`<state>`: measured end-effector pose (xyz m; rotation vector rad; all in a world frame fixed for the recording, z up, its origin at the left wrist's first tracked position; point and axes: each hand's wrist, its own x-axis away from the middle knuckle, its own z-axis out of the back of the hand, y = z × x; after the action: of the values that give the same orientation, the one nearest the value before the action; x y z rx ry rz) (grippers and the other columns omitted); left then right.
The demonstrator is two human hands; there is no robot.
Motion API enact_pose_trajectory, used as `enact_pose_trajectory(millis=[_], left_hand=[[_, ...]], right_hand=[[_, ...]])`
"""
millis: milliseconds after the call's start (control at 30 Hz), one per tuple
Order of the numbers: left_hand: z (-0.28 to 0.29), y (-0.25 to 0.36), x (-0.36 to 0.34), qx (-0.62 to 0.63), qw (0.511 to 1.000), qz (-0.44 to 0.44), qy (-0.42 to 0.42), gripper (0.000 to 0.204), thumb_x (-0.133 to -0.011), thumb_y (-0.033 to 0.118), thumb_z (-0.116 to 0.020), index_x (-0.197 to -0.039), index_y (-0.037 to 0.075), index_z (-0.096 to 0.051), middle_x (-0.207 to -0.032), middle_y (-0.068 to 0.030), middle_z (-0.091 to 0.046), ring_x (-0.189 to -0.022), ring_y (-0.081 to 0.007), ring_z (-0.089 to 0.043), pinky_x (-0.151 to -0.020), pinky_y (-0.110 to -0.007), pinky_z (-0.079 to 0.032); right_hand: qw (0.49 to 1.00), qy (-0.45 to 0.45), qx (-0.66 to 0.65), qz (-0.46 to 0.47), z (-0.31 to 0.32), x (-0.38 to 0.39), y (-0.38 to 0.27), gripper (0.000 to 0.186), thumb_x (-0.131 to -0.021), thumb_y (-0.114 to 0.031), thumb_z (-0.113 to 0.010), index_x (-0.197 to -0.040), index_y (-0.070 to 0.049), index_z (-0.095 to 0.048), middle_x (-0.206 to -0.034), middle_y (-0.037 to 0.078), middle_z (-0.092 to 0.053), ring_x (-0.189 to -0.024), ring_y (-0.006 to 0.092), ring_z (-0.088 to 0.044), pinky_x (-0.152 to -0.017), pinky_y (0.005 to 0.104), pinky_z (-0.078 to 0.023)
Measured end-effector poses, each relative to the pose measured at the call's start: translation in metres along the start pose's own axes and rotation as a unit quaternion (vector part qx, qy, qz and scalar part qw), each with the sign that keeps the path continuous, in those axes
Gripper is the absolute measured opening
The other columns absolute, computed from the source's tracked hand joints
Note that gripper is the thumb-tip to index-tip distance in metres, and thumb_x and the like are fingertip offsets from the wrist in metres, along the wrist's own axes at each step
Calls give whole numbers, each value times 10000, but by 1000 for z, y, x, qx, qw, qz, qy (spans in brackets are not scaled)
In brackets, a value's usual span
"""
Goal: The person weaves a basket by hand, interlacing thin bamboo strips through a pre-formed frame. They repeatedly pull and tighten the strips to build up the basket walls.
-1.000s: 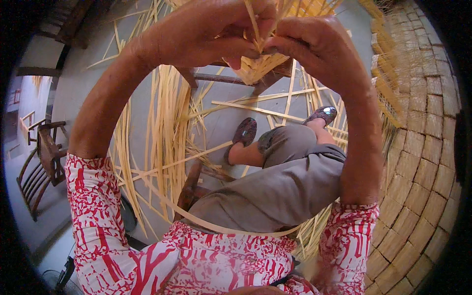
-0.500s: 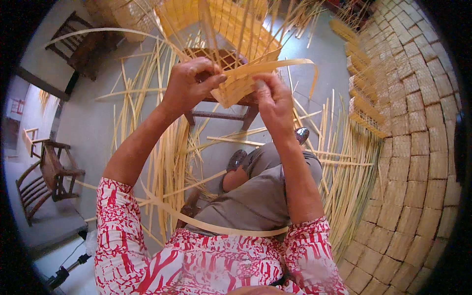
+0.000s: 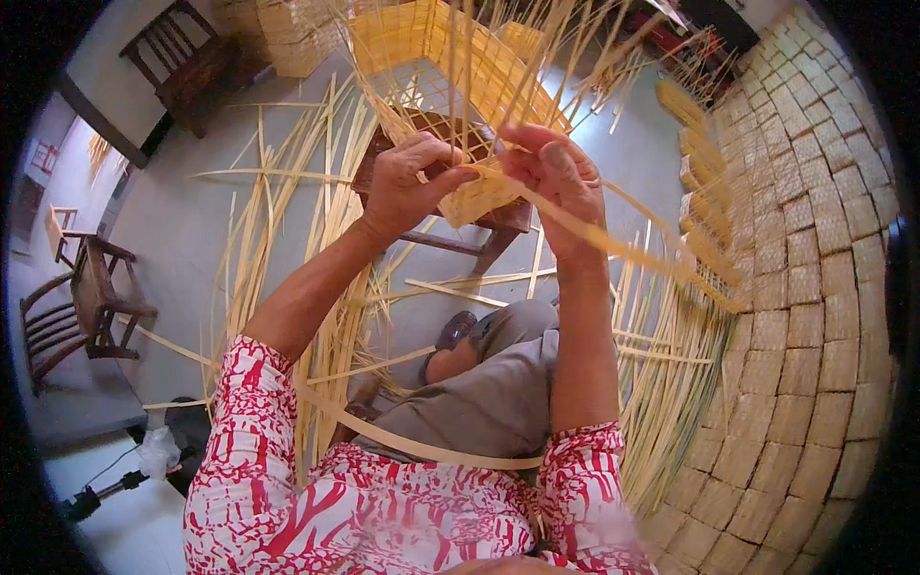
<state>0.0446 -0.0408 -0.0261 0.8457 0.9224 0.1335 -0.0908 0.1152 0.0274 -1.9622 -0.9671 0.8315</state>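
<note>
At the near corner of a partly woven basket [image 3: 465, 209] with long upright splints, my left hand [image 3: 407, 187] pinches a flat pale strip at the weave. The strip's loose length [image 3: 623, 244] runs down to the right, blurred. My right hand [image 3: 561, 192] is beside it among the uprights, fingers curled; what they grip is hard to make out. The basket rests on a dark wooden stool [image 3: 374, 168]. Another strip [image 3: 422, 450] lies in a curve across my lap.
Long loose strips [image 3: 316, 211] litter the grey floor on both sides. Wooden chairs [image 3: 96, 297] stand at left and upper left. Along the right are a row of yellow woven baskets [image 3: 700, 192] and stacked woven blocks [image 3: 795, 335]. My crossed legs [image 3: 450, 383] are below the stool.
The view has shifted, showing more of the basket than a second ago. My right hand has risen among the uprights since half a second ago, and the strip has swung down to the right.
</note>
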Motion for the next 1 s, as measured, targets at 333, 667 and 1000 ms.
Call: enact_pose_trajectory(millis=[333, 667, 1000], left_hand=[[-5, 2, -4, -21, 998, -43, 50, 167, -799, 117, -793, -925, 47, -709, -797, -73, -636, -681, -172, -657, -612, -287, -521], [-11, 4, -9, -16, 997, -36, 72, 123, -805, 92, -788, -892, 35, -722, -815, -79, -677, -708, -187, -667, -629, -285, -530], [-8, 8, -8, -41, 993, -45, 99, 144, -802, 110, -790, -909, 38, -725, -820, -83, -680, -723, -190, -671, -639, -296, -533]], right_hand=[[955, 3, 263, 137, -44, -2, 2, 347, -851, -229, -763, -1085, -70, -563, -1087, 47, -605, -916, 121, -574, -853, 304, -453], [929, 185, 280, 159, -38, -7, 1, 295, -985, -87, -505, -1276, -52, -531, -1041, 83, -603, -904, 120, -558, -813, 248, -470], [925, 192, 267, 189, -26, -4, -10, 212, -976, -229, -614, -907, -30, -592, -902, 41, -614, -822, 109, -582, -774, 267, -494]])
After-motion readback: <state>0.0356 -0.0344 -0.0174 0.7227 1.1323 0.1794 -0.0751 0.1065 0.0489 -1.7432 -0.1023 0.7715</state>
